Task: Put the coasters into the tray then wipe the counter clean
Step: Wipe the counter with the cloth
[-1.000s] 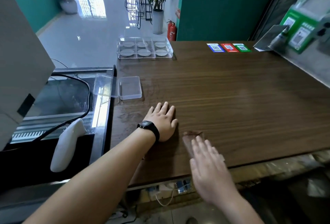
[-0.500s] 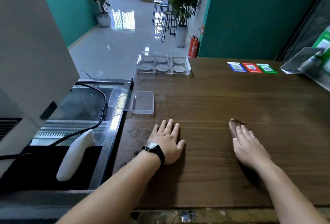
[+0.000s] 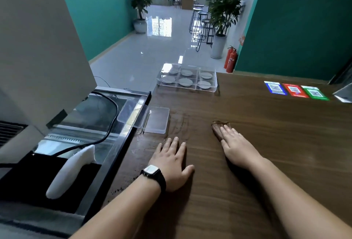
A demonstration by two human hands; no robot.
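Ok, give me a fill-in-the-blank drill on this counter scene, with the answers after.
1. The clear tray holds ___ round coasters.
2. The right hand presses a ___ cloth on the counter.
3. The watch is on the ___ wrist.
4. The left hand lies ___ on the wood.

Answers: six; brown; left; flat

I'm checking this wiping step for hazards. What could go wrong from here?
1. The open clear box lies close beside the wet streaks, its lid hanging over the counter edge; a leftward sweep of the cloth under the right hand could knock it off.
2. The left hand rests flat on damp wood and might slip.
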